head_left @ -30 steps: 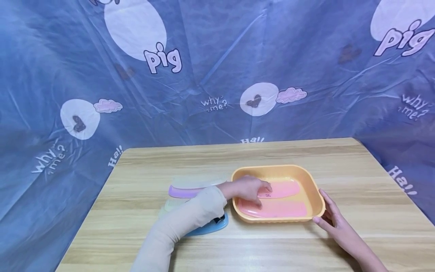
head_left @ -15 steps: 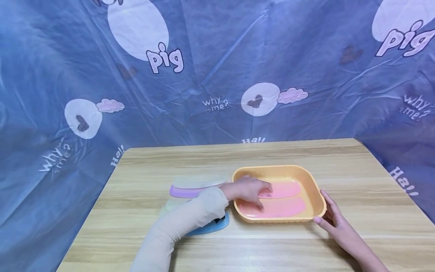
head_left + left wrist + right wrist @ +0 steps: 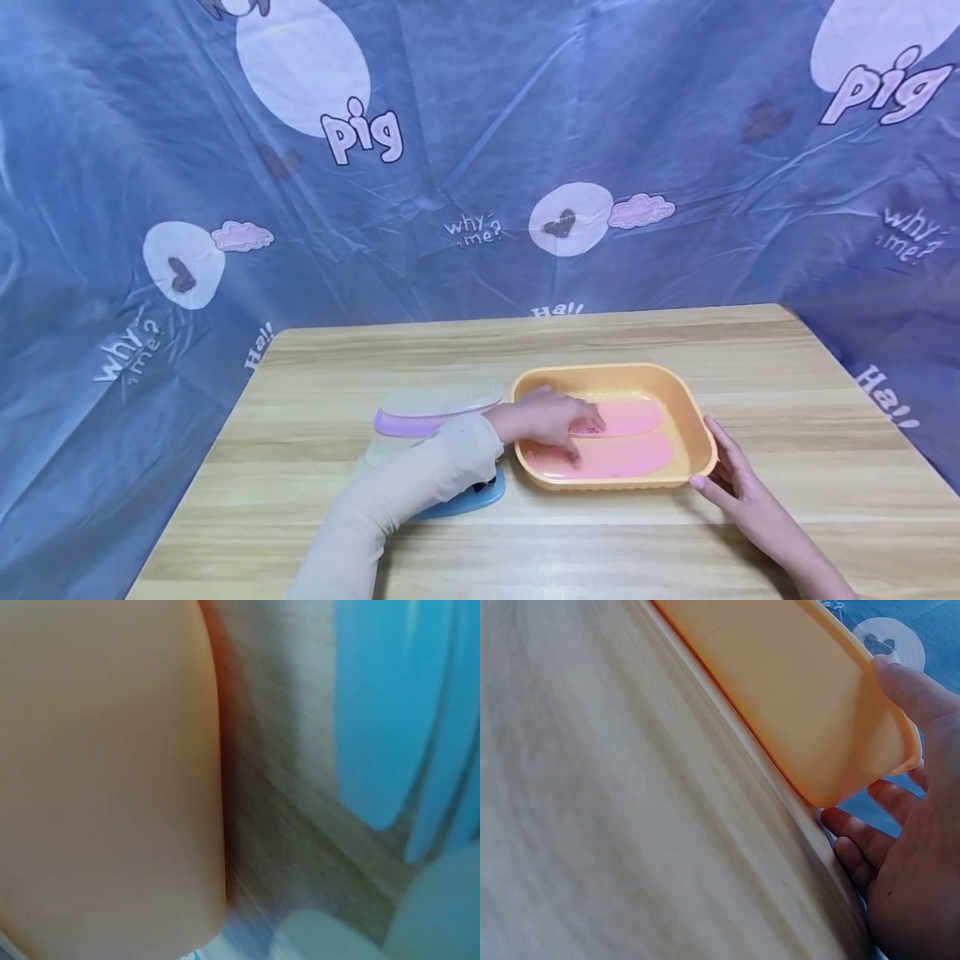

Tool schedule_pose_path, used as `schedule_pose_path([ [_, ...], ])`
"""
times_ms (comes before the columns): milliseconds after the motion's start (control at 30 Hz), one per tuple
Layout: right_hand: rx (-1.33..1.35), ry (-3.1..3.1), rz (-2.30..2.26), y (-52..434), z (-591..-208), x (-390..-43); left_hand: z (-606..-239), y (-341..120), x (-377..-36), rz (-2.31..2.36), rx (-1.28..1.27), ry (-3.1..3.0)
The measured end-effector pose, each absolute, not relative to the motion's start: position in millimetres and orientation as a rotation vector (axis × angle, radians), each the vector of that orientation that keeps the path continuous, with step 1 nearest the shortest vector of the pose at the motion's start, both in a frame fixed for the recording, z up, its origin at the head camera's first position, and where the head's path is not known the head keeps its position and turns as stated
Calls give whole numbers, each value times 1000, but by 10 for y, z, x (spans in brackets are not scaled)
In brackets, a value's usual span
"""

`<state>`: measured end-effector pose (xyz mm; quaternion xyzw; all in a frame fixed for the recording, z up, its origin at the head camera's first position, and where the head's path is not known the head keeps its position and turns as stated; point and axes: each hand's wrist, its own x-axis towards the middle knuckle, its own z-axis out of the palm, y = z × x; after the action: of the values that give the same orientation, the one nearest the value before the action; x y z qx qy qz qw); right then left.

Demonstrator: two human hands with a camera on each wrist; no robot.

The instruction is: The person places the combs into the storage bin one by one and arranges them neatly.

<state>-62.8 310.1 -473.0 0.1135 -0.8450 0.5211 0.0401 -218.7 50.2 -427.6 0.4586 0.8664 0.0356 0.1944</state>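
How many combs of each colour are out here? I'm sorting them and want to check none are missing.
Pink combs, in the orange tray: 2
Purple comb: 1
Blue comb: 1
Pale whitish combs: 2
Total: 6 combs in view; the left sleeve may hide more.
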Motion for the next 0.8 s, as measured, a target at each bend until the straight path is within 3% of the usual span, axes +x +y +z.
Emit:
schedule_pose_path([
  [800, 370, -2570, 1600, 3078, -4728, -632, -4263, 474, -2205, 53, 1409, 2207],
])
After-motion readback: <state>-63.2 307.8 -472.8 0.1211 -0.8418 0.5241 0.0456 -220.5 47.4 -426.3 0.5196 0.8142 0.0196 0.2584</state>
